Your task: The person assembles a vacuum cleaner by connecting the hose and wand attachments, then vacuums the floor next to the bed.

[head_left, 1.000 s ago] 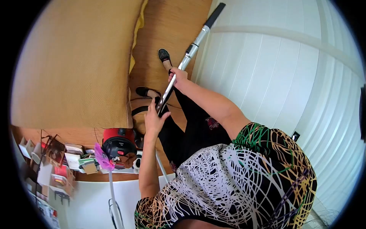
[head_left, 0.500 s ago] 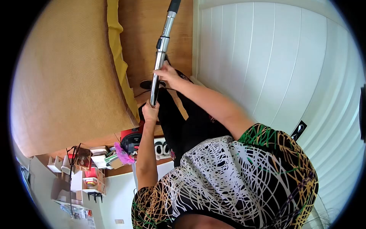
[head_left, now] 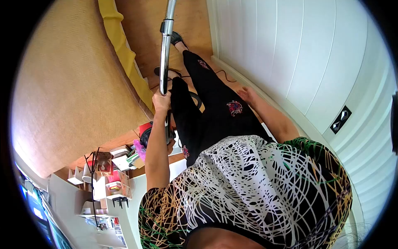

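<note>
My left hand (head_left: 161,101) grips the lower end of a shiny metal vacuum tube (head_left: 165,45), which runs straight up out of the frame. My right hand (head_left: 248,94) hangs beside my thigh near the white wall's skirting, fingers loose and holding nothing. A red and black vacuum cleaner body (head_left: 145,132) sits on the wooden floor just behind my left forearm, partly hidden by it. My legs in black trousers and dark shoes stand on the floor between the tube and the wall.
A wide tan woven mat (head_left: 74,83) with a yellow edge (head_left: 124,50) fills the left. White panelled doors (head_left: 311,54) close off the right. A black cord (head_left: 224,74) lies on the floor. Cluttered shelves (head_left: 107,174) and a pink duster (head_left: 140,150) are lower left.
My right hand has let go of the tube and dropped to my side. The tube has swung from a slant to nearly upright, held by the left hand alone.
</note>
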Tool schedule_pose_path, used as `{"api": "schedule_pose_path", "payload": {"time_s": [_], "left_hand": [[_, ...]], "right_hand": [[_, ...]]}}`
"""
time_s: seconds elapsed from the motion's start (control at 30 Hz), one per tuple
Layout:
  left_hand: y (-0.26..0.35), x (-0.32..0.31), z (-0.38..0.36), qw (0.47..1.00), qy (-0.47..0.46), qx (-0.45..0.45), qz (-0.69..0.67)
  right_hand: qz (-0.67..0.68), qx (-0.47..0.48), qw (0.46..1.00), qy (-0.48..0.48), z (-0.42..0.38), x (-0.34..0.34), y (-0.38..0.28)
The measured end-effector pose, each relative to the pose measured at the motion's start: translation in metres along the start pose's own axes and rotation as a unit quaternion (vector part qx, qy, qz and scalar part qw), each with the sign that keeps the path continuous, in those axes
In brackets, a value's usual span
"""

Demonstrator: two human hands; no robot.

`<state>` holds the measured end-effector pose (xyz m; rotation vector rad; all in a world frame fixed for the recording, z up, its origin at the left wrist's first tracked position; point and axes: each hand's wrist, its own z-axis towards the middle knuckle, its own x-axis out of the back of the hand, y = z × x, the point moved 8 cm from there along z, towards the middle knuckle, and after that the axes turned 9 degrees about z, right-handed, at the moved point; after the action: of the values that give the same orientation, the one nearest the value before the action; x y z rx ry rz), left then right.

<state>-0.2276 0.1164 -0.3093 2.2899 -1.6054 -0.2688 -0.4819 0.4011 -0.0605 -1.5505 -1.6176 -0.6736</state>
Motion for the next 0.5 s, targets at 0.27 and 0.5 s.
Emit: {"api": "schedule_pose_path", "payload": {"time_s": [0.27,0.5], "left_hand": [[-0.008,-0.010,-0.017,0.997,-0.030,0.066,-0.036],[-0.028,-0.014,-0.022,0.996,0.006,0.049,-0.070]], "right_hand": [[0.070,0.064,0.995,-0.023,0.009,0.024,-0.062],[0.213,0.064,0.973,-0.061,0.014,0.013,-0.118]]}}
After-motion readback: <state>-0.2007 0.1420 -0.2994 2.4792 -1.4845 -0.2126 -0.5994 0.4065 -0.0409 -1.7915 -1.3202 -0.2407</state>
